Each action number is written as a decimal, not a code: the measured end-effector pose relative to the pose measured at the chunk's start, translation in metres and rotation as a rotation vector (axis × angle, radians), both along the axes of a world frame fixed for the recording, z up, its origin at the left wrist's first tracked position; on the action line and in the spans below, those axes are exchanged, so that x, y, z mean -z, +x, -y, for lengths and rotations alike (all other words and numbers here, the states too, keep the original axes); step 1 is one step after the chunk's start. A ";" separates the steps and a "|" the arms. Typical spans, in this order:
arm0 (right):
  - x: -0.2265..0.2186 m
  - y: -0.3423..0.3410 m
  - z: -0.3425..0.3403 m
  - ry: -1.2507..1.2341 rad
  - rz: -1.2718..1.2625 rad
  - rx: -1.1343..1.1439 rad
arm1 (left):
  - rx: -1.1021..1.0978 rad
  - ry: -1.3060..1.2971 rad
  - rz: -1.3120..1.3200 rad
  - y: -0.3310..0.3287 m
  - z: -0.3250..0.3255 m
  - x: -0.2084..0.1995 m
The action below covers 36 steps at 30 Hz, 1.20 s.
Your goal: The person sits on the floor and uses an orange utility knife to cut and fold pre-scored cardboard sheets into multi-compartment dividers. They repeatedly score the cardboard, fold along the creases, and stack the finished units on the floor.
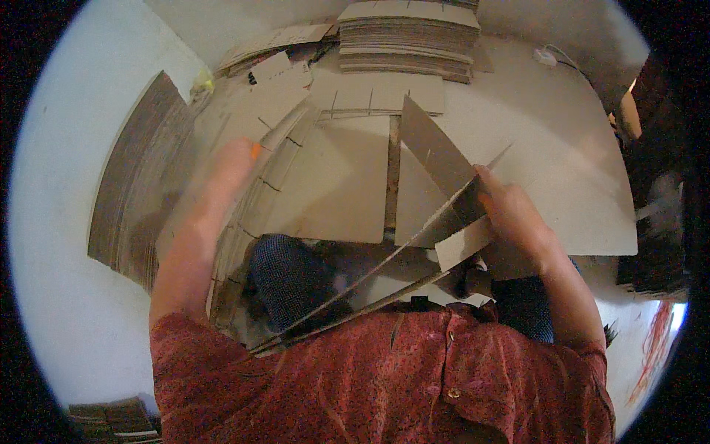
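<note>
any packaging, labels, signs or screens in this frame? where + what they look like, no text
No labels, signs or screens visible. Packaging is flat cardboard only:
Slotted box blank: centre, in the right hand, tan, partly folded up.
Flat blanks: under the left hand, pale grey-brown, with cut slots.
Stack of blanks: top centre, neat grey-brown pile.
Second stack: far left, fanned brown edges.

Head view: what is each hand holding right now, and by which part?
Right hand grips a folded cardboard sheet at its lower corner. Left hand, blurred, reaches to the flat cardboard blank; no grip can be told.
</note>
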State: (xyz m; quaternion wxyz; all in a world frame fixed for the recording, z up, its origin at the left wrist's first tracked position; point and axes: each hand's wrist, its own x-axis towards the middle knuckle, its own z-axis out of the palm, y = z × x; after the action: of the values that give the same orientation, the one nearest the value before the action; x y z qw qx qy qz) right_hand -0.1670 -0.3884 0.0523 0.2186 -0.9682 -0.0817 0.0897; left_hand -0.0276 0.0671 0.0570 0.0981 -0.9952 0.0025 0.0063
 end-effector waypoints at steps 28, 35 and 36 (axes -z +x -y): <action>-0.027 -0.029 0.027 0.252 0.045 0.036 | 0.712 -0.501 0.061 -0.032 0.227 -0.001; -0.029 -0.028 0.028 0.419 0.183 0.047 | 0.512 -0.857 -0.263 -0.024 0.228 -0.016; -0.027 -0.026 0.029 0.402 0.243 0.029 | 0.536 -0.917 -0.283 -0.023 0.228 -0.015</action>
State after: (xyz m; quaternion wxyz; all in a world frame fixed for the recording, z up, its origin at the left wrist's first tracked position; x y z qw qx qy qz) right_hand -0.1929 -0.4176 0.0789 0.3970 -0.9100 -0.1096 -0.0488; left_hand -0.0508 -0.1605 0.0718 -0.3486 -0.8899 0.2717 0.1131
